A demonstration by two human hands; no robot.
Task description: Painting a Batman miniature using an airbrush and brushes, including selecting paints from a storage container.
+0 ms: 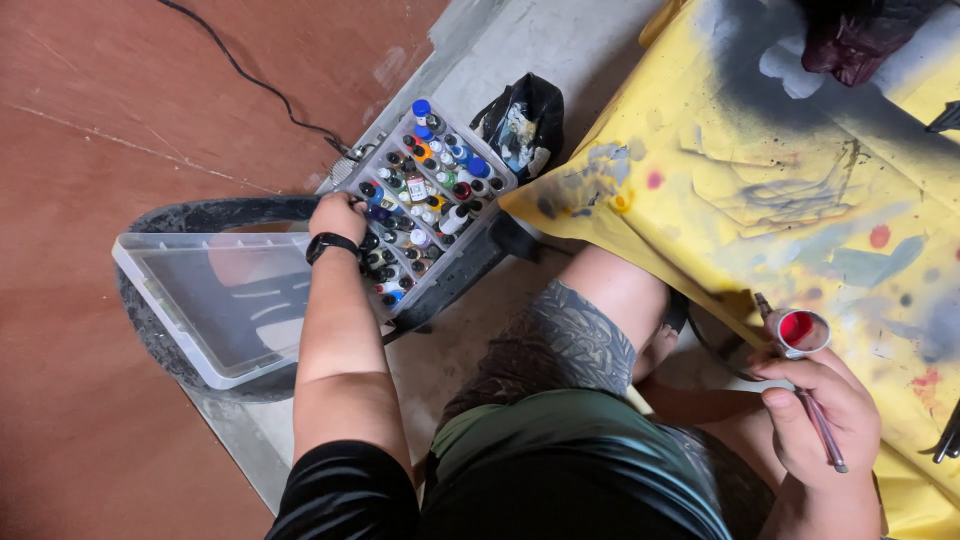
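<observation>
My left hand (338, 215), with a black band on the wrist, reaches down into a clear plastic box (497, 170) packed with several small paint bottles (425, 195); the fingers are curled among the bottles, and what they grip is hidden. My right hand (822, 410) holds an airbrush (805, 385) with a small metal cup (803, 331) of red paint on top, over the edge of a yellow paint-stained sheet (760, 200).
The box's clear lid (215, 300) lies open to the left, resting on a black tyre (200, 215). A black bag (525, 125) sits behind the box. A black cable (250, 80) runs across the red-brown floor. My bare knee (610, 290) is below the sheet.
</observation>
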